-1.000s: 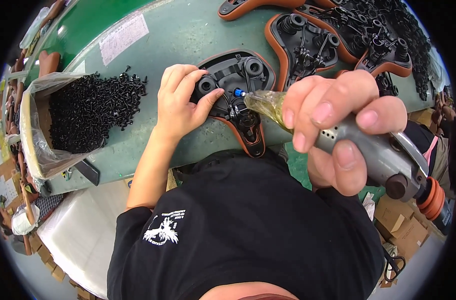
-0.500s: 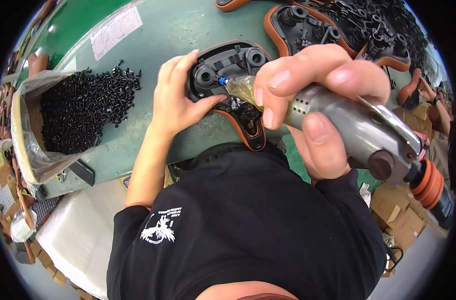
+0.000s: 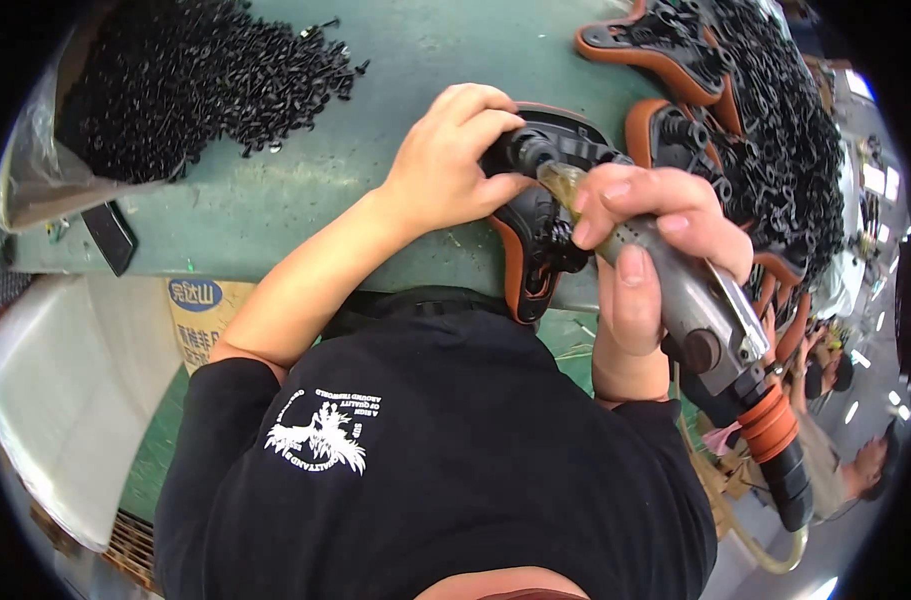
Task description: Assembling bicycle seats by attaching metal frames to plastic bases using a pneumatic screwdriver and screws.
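Observation:
An upturned bicycle saddle (image 3: pixel 516 272), black underneath with a brown-orange edge, lies near the table's front edge, its narrow nose toward me. My left hand (image 3: pixel 453 160) grips its wide end from the left, thumb on the underside beside a round black spring (image 3: pixel 531 152). In my right hand (image 3: pixel 665 225) is a grey air screwdriver (image 3: pixel 697 312) with an orange collar, my fingers wrapped round its body. Its yellowish, film-wrapped front end (image 3: pixel 563 186) points down at the saddle beside that spring. The bit's tip is hidden.
A heap of black screws (image 3: pixel 205 95) spills from a plastic-lined box at the left, near a dark flat object (image 3: pixel 110 238). More upturned saddles (image 3: pixel 655 62) and a large pile of black parts (image 3: pixel 790 130) lie at the right. A hose (image 3: pixel 775 562) hangs from the screwdriver. People are farther right.
The view has turned, so the saddle and my left hand appear farther right. The screwdriver is tilted more steeply, and its blue tip, visible before, is now hidden. Both hands keep their grips.

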A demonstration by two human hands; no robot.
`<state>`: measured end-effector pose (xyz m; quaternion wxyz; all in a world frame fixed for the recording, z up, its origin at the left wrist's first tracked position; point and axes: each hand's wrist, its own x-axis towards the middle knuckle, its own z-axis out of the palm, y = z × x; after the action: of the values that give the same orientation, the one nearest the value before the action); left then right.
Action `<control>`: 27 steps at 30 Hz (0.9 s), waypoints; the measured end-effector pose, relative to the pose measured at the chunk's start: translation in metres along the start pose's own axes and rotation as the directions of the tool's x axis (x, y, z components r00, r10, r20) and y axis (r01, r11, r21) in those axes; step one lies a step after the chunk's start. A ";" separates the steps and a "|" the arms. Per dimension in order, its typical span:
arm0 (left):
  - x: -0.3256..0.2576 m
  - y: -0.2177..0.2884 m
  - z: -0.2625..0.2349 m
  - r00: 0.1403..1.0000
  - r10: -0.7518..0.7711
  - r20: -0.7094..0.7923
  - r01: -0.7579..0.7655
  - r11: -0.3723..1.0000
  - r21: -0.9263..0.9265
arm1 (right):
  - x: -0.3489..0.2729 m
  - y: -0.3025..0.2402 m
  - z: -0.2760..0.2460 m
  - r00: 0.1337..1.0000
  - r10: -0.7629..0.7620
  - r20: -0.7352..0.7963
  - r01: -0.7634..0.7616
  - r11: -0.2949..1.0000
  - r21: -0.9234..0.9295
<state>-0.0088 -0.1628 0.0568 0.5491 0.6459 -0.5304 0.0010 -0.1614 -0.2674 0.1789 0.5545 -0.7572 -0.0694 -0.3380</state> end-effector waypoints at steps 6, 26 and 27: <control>-0.011 -0.009 0.012 0.995 -0.077 -0.060 0.064 0.977 -0.202 | -0.005 0.008 0.011 0.998 -0.051 -0.033 0.051 0.999 0.002; -0.013 -0.017 0.016 0.987 -0.158 0.010 0.148 0.893 -0.425 | 0.020 0.029 0.017 0.993 0.117 -0.031 -0.117 0.993 0.019; -0.010 -0.019 0.016 0.991 -0.131 -0.030 0.110 0.920 -0.377 | 0.027 0.034 0.012 0.994 0.065 0.085 -0.060 0.996 -0.063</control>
<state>-0.0096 -0.1708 0.0309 0.6753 0.5606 -0.4650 -0.1163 -0.1196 -0.2772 0.1664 0.5382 -0.7894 -0.0594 -0.2891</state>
